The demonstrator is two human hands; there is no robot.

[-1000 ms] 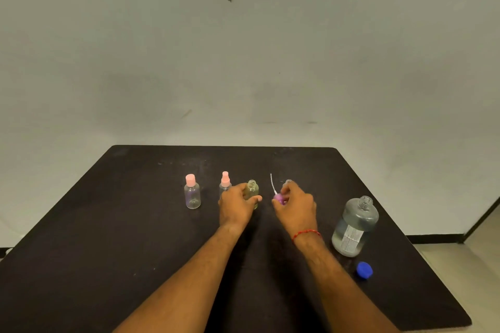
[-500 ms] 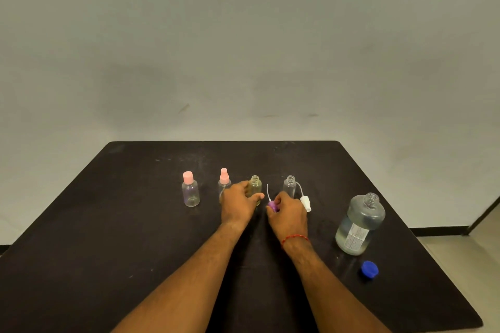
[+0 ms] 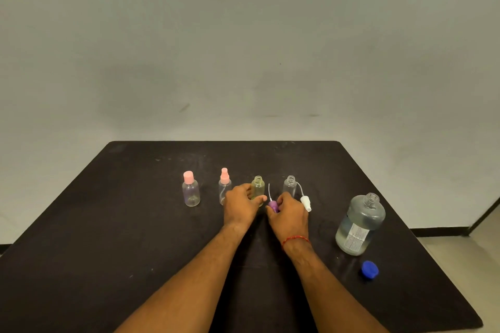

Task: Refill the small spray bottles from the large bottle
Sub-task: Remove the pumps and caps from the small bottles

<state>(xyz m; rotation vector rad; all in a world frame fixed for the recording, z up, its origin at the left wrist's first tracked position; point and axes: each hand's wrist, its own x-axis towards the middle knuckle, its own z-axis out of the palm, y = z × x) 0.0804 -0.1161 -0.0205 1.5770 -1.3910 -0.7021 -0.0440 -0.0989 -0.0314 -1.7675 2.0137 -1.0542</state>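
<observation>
On the black table (image 3: 108, 224), at the left end of a row, a pink-capped bottle (image 3: 191, 190) stands upright, small and clear. Just to its right stands a pink spray bottle (image 3: 224, 184), also clear. Next, the left hand (image 3: 240, 205) curls fingers and thumb around the lower part of a yellowish bottle (image 3: 257, 186) whose threaded neck is bare. Close beside it the right hand (image 3: 291, 212), a red thread (image 3: 295, 238) at its wrist, pinches a purple spray head (image 3: 273, 205) low over the tabletop, its thin white tube pointing up. Behind that hand stands an uncapped clear bottle (image 3: 290, 185), with a white spray head (image 3: 305, 202) lying at its right. Well to the right stands the large bottle (image 3: 361, 224), open and partly filled with clear liquid. Its blue cap (image 3: 369, 269) lies near its base.
</observation>
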